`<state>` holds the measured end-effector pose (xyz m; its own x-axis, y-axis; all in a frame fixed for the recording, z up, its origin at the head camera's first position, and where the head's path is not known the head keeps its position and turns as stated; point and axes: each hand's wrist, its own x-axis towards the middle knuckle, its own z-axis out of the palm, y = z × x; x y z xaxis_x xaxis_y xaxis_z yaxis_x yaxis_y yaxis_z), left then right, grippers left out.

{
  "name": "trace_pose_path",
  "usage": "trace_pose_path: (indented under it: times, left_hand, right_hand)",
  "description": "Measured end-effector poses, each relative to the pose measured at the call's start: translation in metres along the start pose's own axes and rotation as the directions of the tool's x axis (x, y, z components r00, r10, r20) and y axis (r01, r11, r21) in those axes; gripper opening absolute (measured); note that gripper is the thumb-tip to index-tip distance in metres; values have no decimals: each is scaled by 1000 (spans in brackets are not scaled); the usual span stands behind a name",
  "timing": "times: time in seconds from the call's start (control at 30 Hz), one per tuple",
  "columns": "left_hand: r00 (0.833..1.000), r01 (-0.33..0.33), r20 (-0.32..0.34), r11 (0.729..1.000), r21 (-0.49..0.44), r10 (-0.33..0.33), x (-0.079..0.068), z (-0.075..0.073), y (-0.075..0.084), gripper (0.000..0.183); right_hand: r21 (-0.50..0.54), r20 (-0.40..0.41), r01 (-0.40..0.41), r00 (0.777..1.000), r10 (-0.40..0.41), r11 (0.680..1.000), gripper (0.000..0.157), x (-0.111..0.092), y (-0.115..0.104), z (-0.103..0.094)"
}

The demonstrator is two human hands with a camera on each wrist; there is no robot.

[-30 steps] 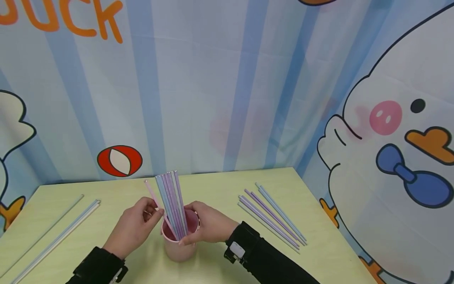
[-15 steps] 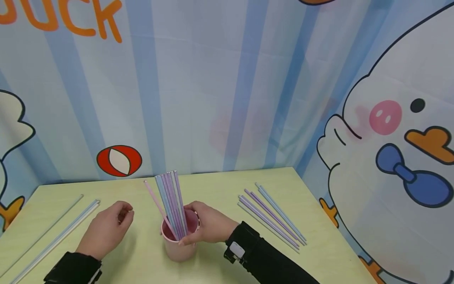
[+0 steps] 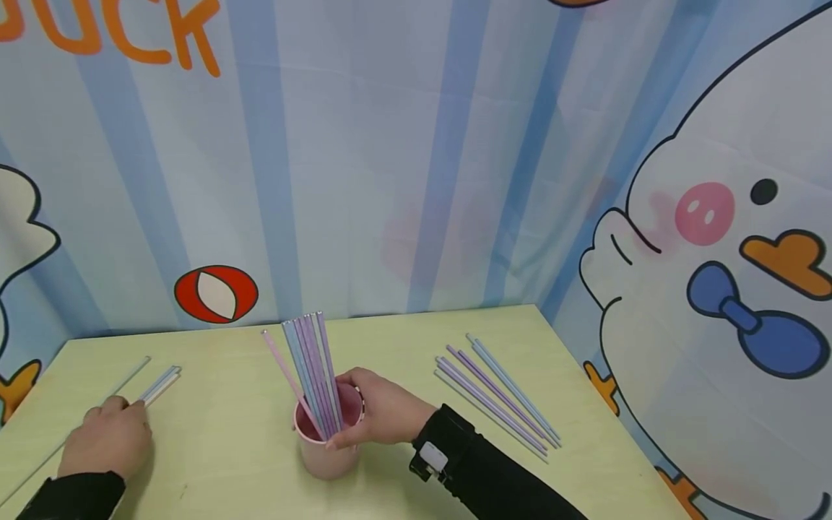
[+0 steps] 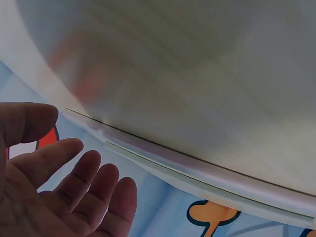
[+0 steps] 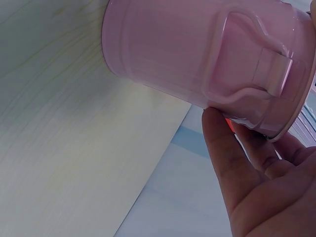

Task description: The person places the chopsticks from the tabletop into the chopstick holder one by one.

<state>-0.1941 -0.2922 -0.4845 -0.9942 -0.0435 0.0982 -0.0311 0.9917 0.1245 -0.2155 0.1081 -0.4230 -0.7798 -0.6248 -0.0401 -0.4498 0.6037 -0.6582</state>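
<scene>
My left hand [image 3: 107, 439] is over the straws at the left of the table; in the left wrist view, its fingers [image 4: 106, 197] are loosely bent and apart from the pale straws [image 4: 197, 170]. My right hand [image 3: 383, 408] holds the rim of a pink cup [image 3: 328, 462], thumb toward the near side. Purple and blue straws [image 3: 315, 375] stand bunched in the cup, with one pink straw [image 3: 282, 367] leaning left beside them. The right wrist view shows the cup's wall with a wire loop handle [image 5: 215, 54] and my fingers [image 5: 222, 143] against it near the rim.
Several purple and blue straws [image 3: 497, 404] lie fanned out on the pale wooden table [image 3: 403, 347] at the right. A single pale green straw [image 3: 39, 466] lies at the far left. A printed curtain [image 3: 370, 180] rises behind the table.
My left hand let go of the pink straw, which now leans in the cup, and moved left to above the straws there. The right hand has stayed on the cup.
</scene>
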Motion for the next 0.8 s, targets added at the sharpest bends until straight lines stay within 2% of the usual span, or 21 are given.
trace_pose_path:
  times: [0.2, 0.57, 0.8]
  left_hand:
    - [997, 39, 72, 998, 39, -42, -2, 1, -5, 28]
    - [995, 46, 83, 998, 36, -49, -3, 3, -7, 25]
    - [998, 2, 55, 998, 65, -6, -2, 5, -6, 21]
  right_hand:
    - [8, 3, -3, 1000, 3, 1000, 87, 0, 1, 0]
    - [6, 5, -9, 1000, 9, 1000, 85, 0, 0, 0]
    - [4, 4, -10, 1000, 10, 1000, 86, 0, 0, 0]
